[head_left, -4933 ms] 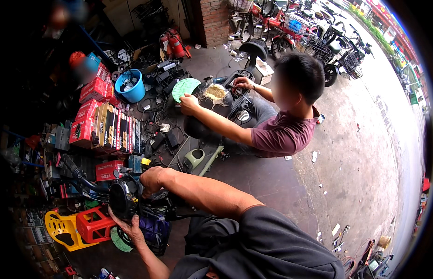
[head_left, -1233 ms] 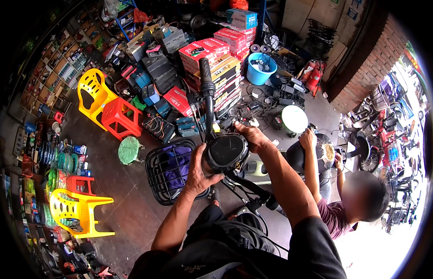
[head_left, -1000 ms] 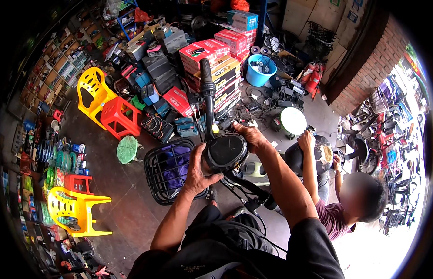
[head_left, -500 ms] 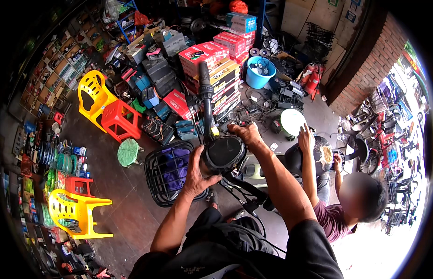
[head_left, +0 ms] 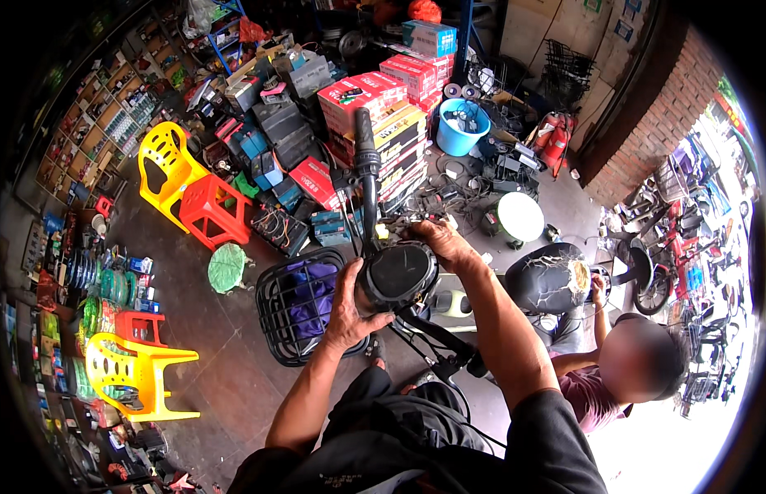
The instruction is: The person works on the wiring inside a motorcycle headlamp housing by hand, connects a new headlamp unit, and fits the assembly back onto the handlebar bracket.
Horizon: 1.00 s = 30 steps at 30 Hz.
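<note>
Between my hands is the round black display housing (head_left: 401, 270) of an electric bike, at the middle of its handlebar (head_left: 366, 177). My left hand (head_left: 347, 311) wraps round the housing's near left side, thumb along its lower edge. On the far right side my right hand (head_left: 445, 245) is closed at the housing's rim, its fingertips partly hidden. Cables hang below the bar. A black wire basket (head_left: 272, 333) with purple cloth (head_left: 311, 298) in it sits left of the housing. The bike's black saddle (head_left: 541, 276), its cover cracked and torn, is to the right.
Beside the saddle is a person in a maroon shirt (head_left: 584, 399), one hand at its torn end. A white-topped round stool (head_left: 521, 216), blue bucket (head_left: 463, 140) and stacked boxes (head_left: 362, 99) stand beyond. Yellow chairs (head_left: 173, 165) and a red stool (head_left: 214, 210) are left.
The other person's raised arm has drawn down from near the white-topped stool, uncovering the saddle. My hands stay at the housing with hardly any shift.
</note>
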Each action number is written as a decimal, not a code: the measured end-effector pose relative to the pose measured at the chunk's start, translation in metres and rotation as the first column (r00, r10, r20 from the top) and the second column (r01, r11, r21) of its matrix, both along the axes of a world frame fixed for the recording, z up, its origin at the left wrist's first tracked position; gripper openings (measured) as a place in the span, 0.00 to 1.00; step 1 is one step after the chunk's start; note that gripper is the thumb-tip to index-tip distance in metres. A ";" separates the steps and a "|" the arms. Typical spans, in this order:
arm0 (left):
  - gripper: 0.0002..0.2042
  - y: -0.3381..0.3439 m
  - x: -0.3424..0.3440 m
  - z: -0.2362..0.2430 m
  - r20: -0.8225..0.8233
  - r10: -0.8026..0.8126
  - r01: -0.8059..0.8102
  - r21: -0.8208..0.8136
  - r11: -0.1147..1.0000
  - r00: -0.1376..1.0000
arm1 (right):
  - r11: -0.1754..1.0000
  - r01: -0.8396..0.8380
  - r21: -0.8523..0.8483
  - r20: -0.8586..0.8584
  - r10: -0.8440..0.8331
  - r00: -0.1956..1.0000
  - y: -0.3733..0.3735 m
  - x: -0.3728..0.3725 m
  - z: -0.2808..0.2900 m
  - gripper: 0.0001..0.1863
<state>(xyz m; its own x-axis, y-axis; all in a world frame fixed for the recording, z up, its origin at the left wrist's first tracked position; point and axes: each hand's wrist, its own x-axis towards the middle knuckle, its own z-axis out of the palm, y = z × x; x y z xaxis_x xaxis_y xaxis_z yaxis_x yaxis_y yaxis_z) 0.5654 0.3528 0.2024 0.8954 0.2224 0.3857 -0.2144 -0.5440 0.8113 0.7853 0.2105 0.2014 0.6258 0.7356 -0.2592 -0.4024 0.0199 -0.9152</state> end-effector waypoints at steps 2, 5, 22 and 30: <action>0.53 0.001 0.000 -0.002 0.010 -0.003 0.003 -0.005 1.000 1.000 | 0.996 0.005 0.092 -0.241 0.017 0.970 -0.001 -0.002 0.004 0.14; 0.53 0.000 0.002 -0.003 0.016 -0.008 0.009 -0.061 0.998 1.000 | 0.986 -0.011 0.164 -0.306 0.061 0.950 -0.009 0.001 0.005 0.14; 0.51 -0.013 -0.003 0.004 -0.070 -0.033 0.012 -0.275 0.961 0.997 | 0.995 -0.062 -0.080 0.401 0.089 0.912 0.012 0.019 -0.059 0.15; 0.51 -0.008 -0.001 0.006 -0.074 -0.011 0.005 -0.087 0.996 0.997 | 0.963 -0.094 -0.252 0.140 0.132 0.981 -0.008 0.009 -0.007 0.26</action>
<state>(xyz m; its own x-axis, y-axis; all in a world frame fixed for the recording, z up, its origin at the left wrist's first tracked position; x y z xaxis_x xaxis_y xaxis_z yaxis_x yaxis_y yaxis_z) 0.5647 0.3448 0.2085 0.9226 0.2447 0.2980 -0.1561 -0.4698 0.8688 0.7940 0.2022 0.1947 0.5889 0.7306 -0.3457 -0.2427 -0.2481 -0.9378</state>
